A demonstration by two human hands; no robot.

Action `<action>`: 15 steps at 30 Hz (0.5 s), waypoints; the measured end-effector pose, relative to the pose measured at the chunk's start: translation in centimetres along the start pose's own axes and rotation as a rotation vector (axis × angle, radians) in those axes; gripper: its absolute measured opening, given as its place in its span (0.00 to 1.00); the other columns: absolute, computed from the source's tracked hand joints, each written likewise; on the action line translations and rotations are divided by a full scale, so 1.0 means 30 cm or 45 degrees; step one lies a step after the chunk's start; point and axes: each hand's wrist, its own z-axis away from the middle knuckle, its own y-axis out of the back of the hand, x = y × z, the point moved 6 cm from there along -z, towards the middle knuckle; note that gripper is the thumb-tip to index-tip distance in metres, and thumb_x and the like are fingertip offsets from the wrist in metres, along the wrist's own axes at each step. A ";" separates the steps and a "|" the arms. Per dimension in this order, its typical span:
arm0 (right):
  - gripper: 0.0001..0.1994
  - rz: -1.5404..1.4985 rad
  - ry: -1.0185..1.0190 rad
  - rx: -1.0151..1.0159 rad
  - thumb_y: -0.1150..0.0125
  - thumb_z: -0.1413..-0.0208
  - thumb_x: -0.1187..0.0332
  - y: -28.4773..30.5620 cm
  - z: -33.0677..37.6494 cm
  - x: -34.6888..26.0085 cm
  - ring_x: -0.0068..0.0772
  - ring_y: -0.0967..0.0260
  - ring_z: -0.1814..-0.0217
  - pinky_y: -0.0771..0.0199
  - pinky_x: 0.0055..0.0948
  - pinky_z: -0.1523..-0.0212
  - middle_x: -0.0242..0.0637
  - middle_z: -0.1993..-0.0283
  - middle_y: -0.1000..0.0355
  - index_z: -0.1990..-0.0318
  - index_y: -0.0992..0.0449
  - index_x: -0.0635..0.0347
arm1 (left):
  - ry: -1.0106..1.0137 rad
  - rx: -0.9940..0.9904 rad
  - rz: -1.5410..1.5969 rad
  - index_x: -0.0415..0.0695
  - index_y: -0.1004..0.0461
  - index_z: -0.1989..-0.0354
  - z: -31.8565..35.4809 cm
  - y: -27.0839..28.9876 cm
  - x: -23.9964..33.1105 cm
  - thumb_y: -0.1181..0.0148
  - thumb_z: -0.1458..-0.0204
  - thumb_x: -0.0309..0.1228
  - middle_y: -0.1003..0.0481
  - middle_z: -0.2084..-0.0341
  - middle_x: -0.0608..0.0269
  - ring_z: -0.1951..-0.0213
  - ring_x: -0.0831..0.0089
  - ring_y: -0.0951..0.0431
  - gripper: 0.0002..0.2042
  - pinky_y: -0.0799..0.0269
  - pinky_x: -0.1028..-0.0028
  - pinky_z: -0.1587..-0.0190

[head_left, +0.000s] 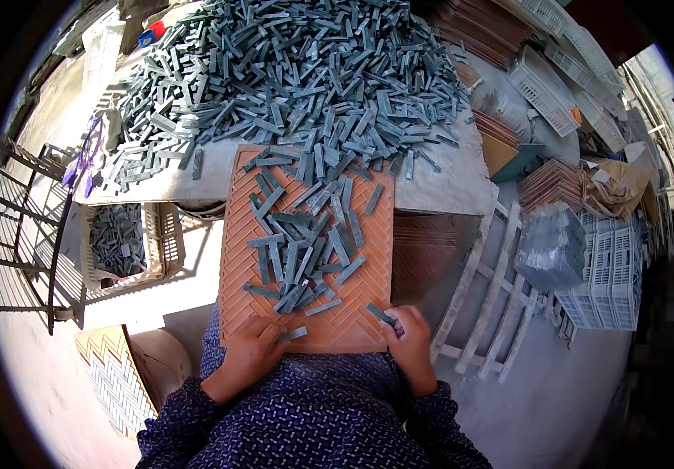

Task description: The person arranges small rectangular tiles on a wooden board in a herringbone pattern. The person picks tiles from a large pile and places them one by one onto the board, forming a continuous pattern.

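Pinched a short grey-green strip [294,334] in the left hand [251,344], at seven o'clock on the orange board [232,262], with the free end toward two o'clock. Gripped a second strip [380,313] in the right hand [412,334], fingers curled, at the board's four o'clock corner, its tip pointing to ten o'clock over the surface.

Had the board upright to view, covered in a zigzag relief, with its six o'clock edge right against a dark blue patterned garment [305,406] and its twelve o'clock end over the front of the pale table [458,184]. Saw loose strips [298,250] strewn across its middle, crossing and overlapping at many angles. Faced a broad heap of similar strips [298,70] at twelve o'clock, spread over the table and spilling onto the board's top end.

Also saw, out from the board, a pale crate [154,242] with more small pieces inside at nine o'clock, a zigzag panel [114,379] leaning at eight, a whitish slatted frame [473,293] near four, and a plastic-wrapped stack [552,246] beside white crates [606,270] at three.
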 end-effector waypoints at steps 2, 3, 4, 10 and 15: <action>0.10 0.005 -0.026 -0.027 0.35 0.57 0.79 -0.006 0.027 0.007 0.25 0.32 0.75 0.31 0.23 0.75 0.37 0.67 0.31 0.64 0.25 0.64 | -0.092 -0.004 0.024 0.41 0.27 0.61 -0.035 -0.025 0.045 0.35 0.60 0.26 0.27 0.68 0.56 0.63 0.56 0.25 0.15 0.28 0.63 0.63; 0.10 0.024 -0.008 -0.026 0.35 0.56 0.78 -0.015 0.041 0.029 0.26 0.30 0.74 0.30 0.24 0.74 0.37 0.67 0.31 0.63 0.25 0.64 | -0.136 -0.012 0.031 0.41 0.27 0.60 -0.051 -0.047 0.061 0.35 0.60 0.26 0.27 0.68 0.56 0.63 0.56 0.25 0.16 0.27 0.63 0.63; 0.10 0.045 -0.011 -0.013 0.35 0.56 0.78 -0.017 0.045 0.031 0.27 0.30 0.74 0.30 0.24 0.74 0.37 0.67 0.31 0.63 0.25 0.63 | -0.179 -0.017 0.033 0.41 0.27 0.59 -0.067 -0.064 0.073 0.35 0.59 0.26 0.26 0.67 0.56 0.63 0.56 0.25 0.16 0.27 0.63 0.63; 0.11 -0.006 -0.090 0.010 0.34 0.55 0.74 -0.048 0.072 0.044 0.44 0.28 0.64 0.27 0.33 0.65 0.42 0.63 0.29 0.62 0.25 0.62 | -0.146 -0.177 -0.005 0.42 0.28 0.58 -0.132 -0.173 0.079 0.37 0.55 0.31 0.27 0.68 0.56 0.67 0.57 0.25 0.15 0.29 0.63 0.66; 0.09 0.019 0.078 0.100 0.34 0.55 0.76 -0.036 0.060 0.011 0.36 0.28 0.70 0.28 0.28 0.70 0.40 0.66 0.30 0.64 0.24 0.63 | -0.096 -0.177 -0.013 0.41 0.28 0.59 -0.130 -0.192 0.080 0.37 0.55 0.30 0.27 0.68 0.55 0.67 0.57 0.25 0.15 0.30 0.63 0.67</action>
